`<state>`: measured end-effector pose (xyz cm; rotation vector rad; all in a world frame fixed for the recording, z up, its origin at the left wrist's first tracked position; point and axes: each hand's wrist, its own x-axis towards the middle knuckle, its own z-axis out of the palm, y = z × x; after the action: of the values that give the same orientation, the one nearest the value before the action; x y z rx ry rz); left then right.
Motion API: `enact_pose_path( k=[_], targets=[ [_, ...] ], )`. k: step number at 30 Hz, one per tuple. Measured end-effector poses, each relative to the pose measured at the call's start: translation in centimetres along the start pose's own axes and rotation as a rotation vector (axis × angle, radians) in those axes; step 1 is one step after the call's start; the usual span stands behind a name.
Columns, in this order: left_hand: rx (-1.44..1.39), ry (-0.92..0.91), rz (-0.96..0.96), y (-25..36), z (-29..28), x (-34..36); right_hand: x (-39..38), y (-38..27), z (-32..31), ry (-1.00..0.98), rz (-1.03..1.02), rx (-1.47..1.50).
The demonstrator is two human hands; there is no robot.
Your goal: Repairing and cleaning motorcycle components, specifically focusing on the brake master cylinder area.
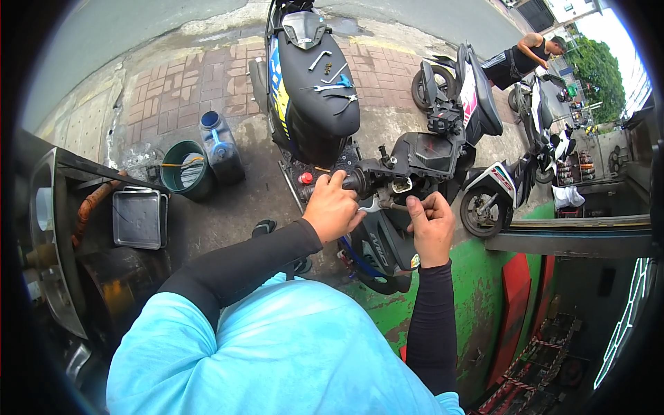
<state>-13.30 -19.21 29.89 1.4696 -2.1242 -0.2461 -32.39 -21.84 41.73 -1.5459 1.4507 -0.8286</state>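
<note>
A scooter stands partly stripped before me, with a dark boxy housing (429, 155) and other exposed black parts. My left hand (335, 211) curls over a dark cylindrical part (355, 181) on its near left side, beside a small red cap (305, 178). Thumb and fingers of my right hand (432, 225) are pinched together close to a short metal piece (394, 205) below the housing. What those fingers hold is hidden. Ahead, tools lie on a black scooter seat (311, 111): a blue-handled tool (343, 81), an angled wrench (319, 61) and small brass-coloured pieces (328, 68).
Left of me are a green bucket (188, 169), a dark jug (225, 152) with a blue funnel and a metal tray (139, 220). More scooters (494, 197) stand at the right. A person in black (522, 61) is at the far right. A green floor (453, 290) lies right of me.
</note>
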Motion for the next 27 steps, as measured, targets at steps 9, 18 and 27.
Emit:
enact_pose_path(
  k=[9,18,27],
  targets=[
    [0.01,-0.023,-0.005,-0.2,0.0,-0.3,1.4,1.2,-2.1,-0.202,0.196,0.376],
    [-0.027,-0.008,-0.019,0.0,-0.2,-0.2,-0.3,3.6,-2.6,-0.555,0.144,0.797],
    [-0.022,0.001,-0.029,0.4,-0.1,-0.2,0.5,3.6,-1.7,-0.013,0.133,0.565]
  ],
)
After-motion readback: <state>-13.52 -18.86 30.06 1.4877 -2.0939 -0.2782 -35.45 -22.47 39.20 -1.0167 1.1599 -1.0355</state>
